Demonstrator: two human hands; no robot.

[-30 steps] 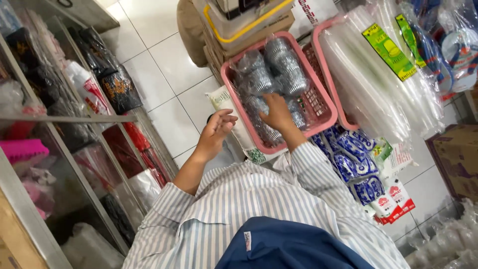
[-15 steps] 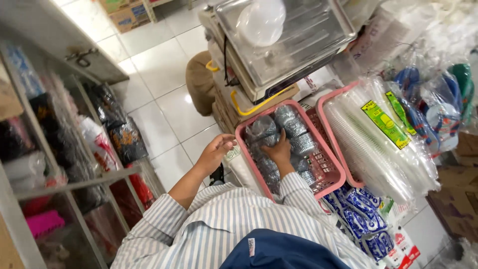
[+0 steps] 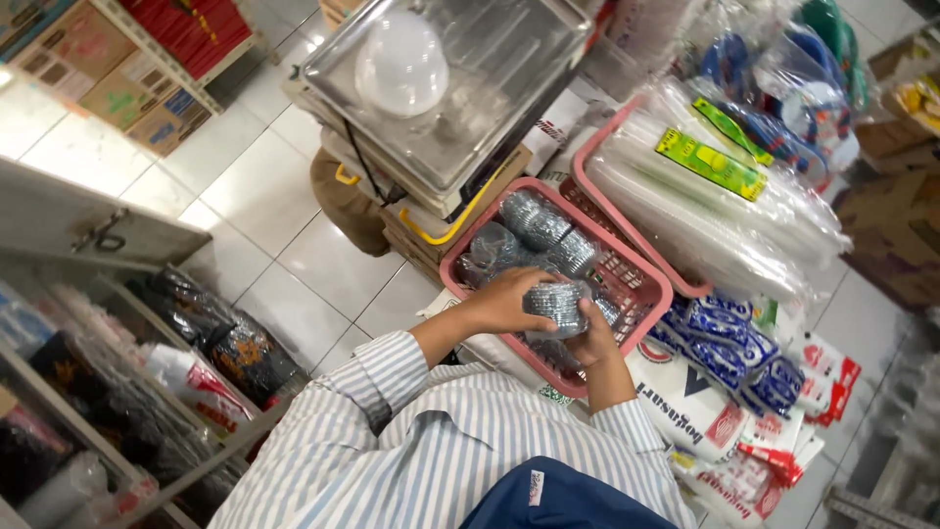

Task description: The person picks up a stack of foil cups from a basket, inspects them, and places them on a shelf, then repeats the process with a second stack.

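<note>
My left hand (image 3: 504, 299) and my right hand (image 3: 594, 340) both grip a clear plastic pack of silver foil cups (image 3: 556, 304), held just above a pink plastic basket (image 3: 648, 275). The left hand covers the pack's left end and the right hand supports it from below on the right. More packs of the same foil cups (image 3: 537, 221) lie inside the basket. My striped shirt sleeves fill the lower middle of the view.
A second pink basket (image 3: 593, 160) to the right holds long bags of clear plastic ware (image 3: 707, 213). A steel tray with a clear dome lid (image 3: 443, 80) stands behind on stacked boxes. Blue and white packets (image 3: 722, 346) lie at right. Shelves of bagged goods (image 3: 196, 338) line the left.
Both hands have closed on one pack of foil cups and lifted it out of the pink basket. The view has tilted up toward the steel tray.
</note>
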